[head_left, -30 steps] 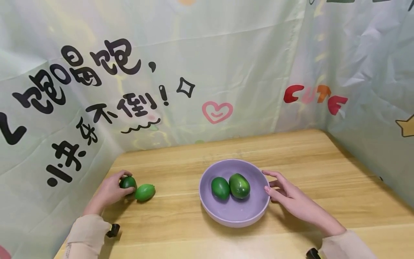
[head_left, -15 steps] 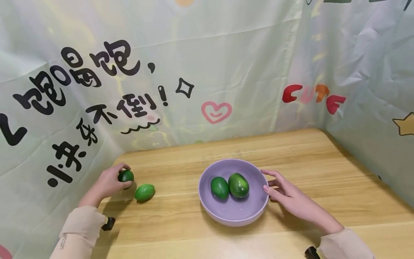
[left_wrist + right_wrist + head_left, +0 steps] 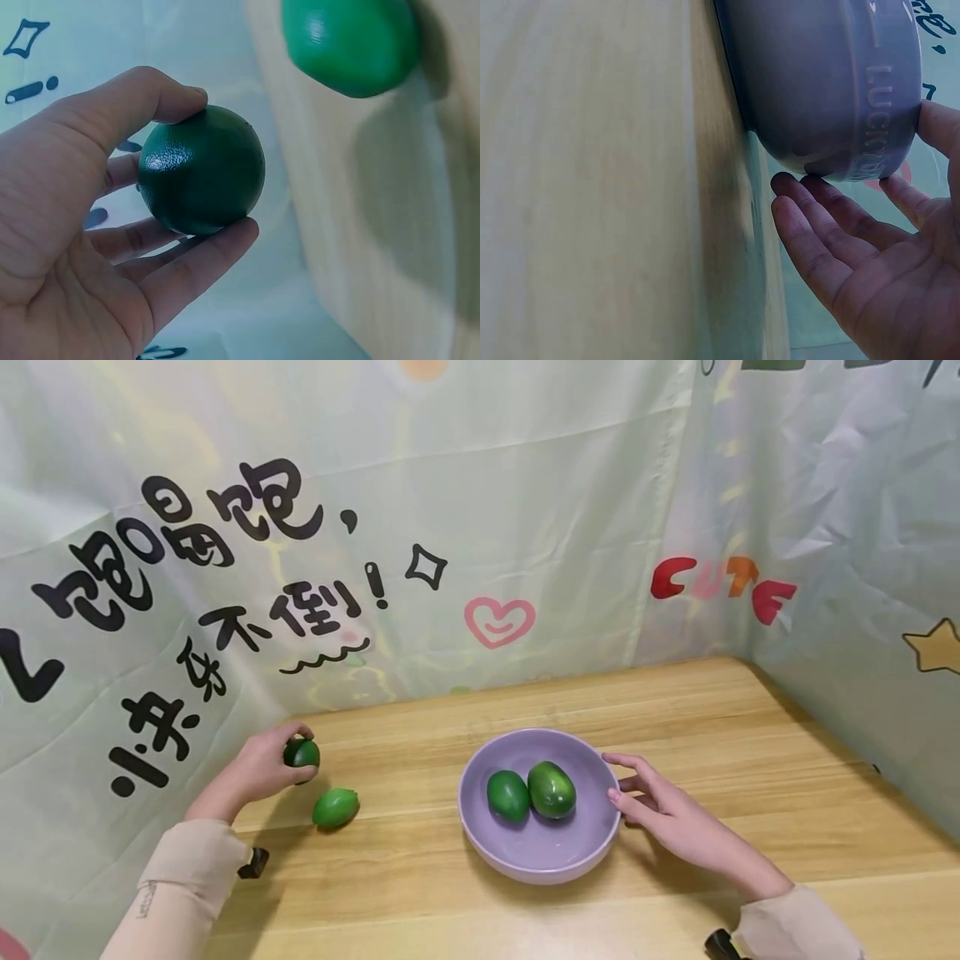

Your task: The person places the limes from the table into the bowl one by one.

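Note:
My left hand [image 3: 264, 766] holds a dark green, lime-like fruit [image 3: 202, 171] between thumb and fingers. In the left wrist view this fruit appears clear of the table. A brighter green lime [image 3: 335, 808] with a small nub lies on the wood just beside that hand. A lilac bowl [image 3: 543, 862] stands right of the middle, with a dark green fruit [image 3: 507, 796] and a larger, glossy green fruit [image 3: 552, 791] side by side in it. At the bowl's right rim, my right hand [image 3: 675, 818] touches it with thumb and fingertips, the fingers loosely extended.
The wooden table [image 3: 420, 893] is bordered by a pale printed cloth [image 3: 570, 527] at the back and both sides. Raised lettering marks the bowl's [image 3: 832, 82] outer wall in the right wrist view.
My left hand has moved the dark green fruit away from the bright lime, first left and back, then slightly right and farther back. The right hand stays at the bowl.

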Demonstrator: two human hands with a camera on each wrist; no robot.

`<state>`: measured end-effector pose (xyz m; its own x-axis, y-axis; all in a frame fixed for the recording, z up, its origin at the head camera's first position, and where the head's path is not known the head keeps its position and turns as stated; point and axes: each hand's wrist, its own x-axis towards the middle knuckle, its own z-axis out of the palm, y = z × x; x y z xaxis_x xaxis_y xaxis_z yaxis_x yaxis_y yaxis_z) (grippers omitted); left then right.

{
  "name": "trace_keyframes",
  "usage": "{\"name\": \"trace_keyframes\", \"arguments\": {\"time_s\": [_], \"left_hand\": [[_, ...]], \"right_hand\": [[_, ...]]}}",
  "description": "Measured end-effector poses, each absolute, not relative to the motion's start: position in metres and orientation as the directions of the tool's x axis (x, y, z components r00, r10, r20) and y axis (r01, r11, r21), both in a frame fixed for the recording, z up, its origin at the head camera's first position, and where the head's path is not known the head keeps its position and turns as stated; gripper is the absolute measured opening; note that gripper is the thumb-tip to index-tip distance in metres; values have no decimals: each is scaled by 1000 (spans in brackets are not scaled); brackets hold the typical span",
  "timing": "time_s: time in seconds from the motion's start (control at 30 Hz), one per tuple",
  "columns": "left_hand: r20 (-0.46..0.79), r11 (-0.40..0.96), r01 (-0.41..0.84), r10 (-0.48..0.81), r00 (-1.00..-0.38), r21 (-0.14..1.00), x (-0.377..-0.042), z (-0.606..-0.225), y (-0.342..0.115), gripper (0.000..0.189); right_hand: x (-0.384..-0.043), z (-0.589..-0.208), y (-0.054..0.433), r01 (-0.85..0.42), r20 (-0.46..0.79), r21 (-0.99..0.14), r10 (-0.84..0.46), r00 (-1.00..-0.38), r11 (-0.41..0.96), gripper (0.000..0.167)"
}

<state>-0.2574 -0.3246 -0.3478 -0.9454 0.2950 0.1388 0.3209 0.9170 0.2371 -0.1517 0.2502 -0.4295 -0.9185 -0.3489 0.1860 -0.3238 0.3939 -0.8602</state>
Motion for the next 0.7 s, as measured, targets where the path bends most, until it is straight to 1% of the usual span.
{"name": "trace_keyframes", "arguments": {"time_s": [0.2,0.5,0.7], "left_hand": [[151,904,374,348,-925,207,-264,-334,-309,46],[133,893,413,394,-909,179,-265,-316,-283,45],[120,881,437,422,-899,182,-268,-305,-267,43]], "right_hand": [[-152,-430,251,-322,184,-863,-352,-918,390,51],[-151,-429,251,-315,177,-863,-347,-921,395,51],[-151,-429,251,-317,178,-864,-351,-919,391,52]]}}
